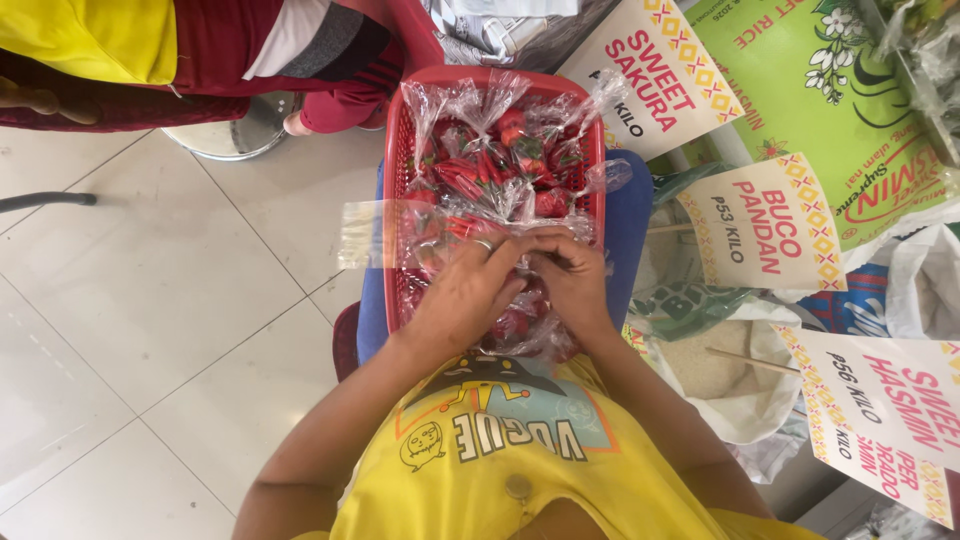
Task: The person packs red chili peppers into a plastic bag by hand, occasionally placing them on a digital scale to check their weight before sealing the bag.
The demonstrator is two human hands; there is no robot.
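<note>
1. Far left, the pale tiled floor (150,300); a flat clear plastic bag (365,233) juts past the basket's left rim.
2. The left hand (465,295), a ring on one finger, pinches a small clear packet (525,255) of red chillies over the basket.
3. The red plastic basket (395,150) rests on the person's lap, heaped with knotted chilli packets (500,150) (many look finished already; how much loose stock remains I cannot tell).
4. The right hand (575,285) meets the left, fingers closed on the same packet.
5. Rightward, open rice sacks (720,370) with price signs (765,225).
</note>
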